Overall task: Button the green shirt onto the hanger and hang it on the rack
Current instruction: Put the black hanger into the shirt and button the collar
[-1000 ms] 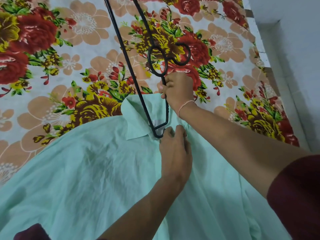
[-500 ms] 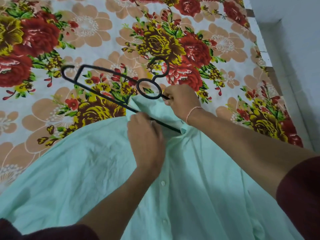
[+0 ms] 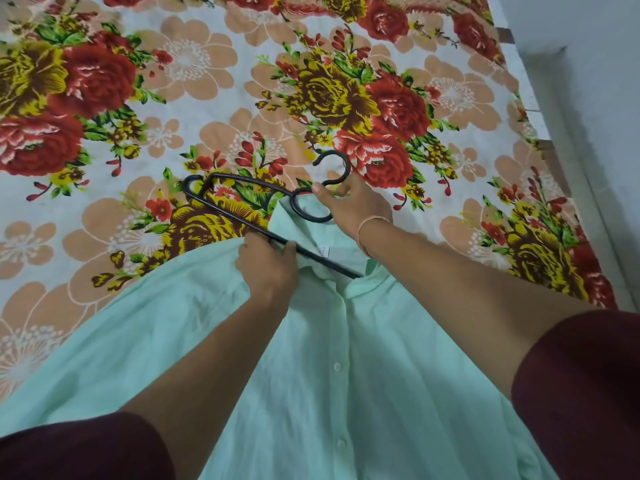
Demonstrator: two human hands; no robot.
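A pale green shirt (image 3: 346, 358) lies spread on the bed, collar away from me, its button placket running down the middle. A black hanger (image 3: 239, 202) lies flat across the collar; its left end sticks out over the bedsheet and its right end goes under the right side of the collar. My right hand (image 3: 349, 206) holds the hanger at the neck just below the hook. My left hand (image 3: 268, 268) grips the shirt's left shoulder edge right by the hanger's lower bar.
A bedsheet (image 3: 207, 98) with large red, yellow and peach flowers covers the bed. The bed's right edge meets a grey wall (image 3: 595, 98). No rack is in view.
The hanger swung down from nearly upright to flat across the collar. My left hand moved left from the middle of the collar to the shirt's left shoulder.
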